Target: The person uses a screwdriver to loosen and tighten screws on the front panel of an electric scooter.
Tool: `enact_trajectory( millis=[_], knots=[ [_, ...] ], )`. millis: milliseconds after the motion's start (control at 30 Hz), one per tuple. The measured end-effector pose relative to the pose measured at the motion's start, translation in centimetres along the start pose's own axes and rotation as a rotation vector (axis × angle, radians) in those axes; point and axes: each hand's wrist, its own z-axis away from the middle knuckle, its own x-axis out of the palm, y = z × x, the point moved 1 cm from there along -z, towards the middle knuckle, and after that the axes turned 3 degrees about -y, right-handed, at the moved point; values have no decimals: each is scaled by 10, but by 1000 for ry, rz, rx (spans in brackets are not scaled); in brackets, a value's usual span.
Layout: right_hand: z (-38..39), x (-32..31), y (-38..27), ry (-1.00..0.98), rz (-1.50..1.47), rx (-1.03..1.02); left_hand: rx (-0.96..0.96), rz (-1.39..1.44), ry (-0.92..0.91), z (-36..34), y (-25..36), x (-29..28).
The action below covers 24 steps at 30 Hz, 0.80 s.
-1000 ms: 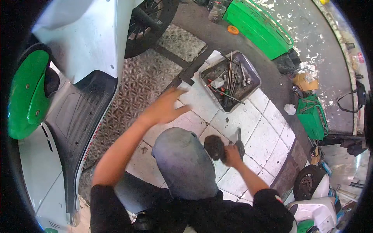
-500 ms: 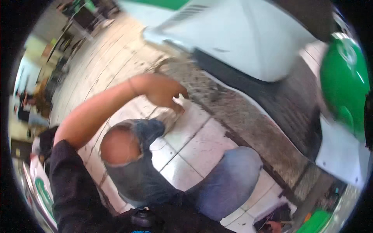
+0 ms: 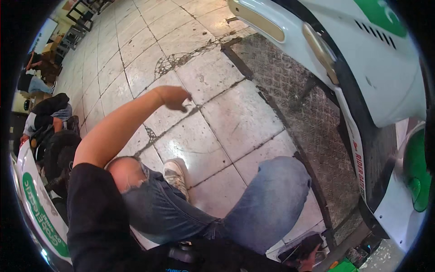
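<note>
My left hand reaches out over the white floor tiles with the arm bent at the elbow. Its thumb stands apart from the loosely bent fingers, and nothing shows between them. Low at the right edge of my lap, my right hand is partly cut off by the frame. It lies against a dark object in what looks like a shallow tray; whether it grips anything is unclear. To the right stands a white and green scooter, untouched by my left hand.
A patterned metal plate lies beneath the scooter's side. At the left, another white and green scooter panel stands near a crouching person. A green item lies at the lower right. Stools and boxes line the far left.
My view has turned, so the scooter sits farther right and more floor shows. My left hand has drawn away from the scooter's side and the metal plate, leftward.
</note>
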Motion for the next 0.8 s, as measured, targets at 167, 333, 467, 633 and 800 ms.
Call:
enact_trajectory(
  millis=[167, 333, 467, 633, 800],
  knots=[
    [50, 91, -59, -57, -114, -5, -21, 246, 50, 33, -112, 37],
    [147, 204, -176, -263, -212, -37, 49, 465, 263, 74, -222, 51],
    [227, 297, -266, -125, -269, -157, -162, 555, 105, 100, -303, 1],
    [289, 393, -351, -162, -30, -78, 50, 256, 270, 42, -304, -175],
    [335, 499, -432, 105, 428, -207, 381, 230, 435, -33, -237, -366]
  ],
)
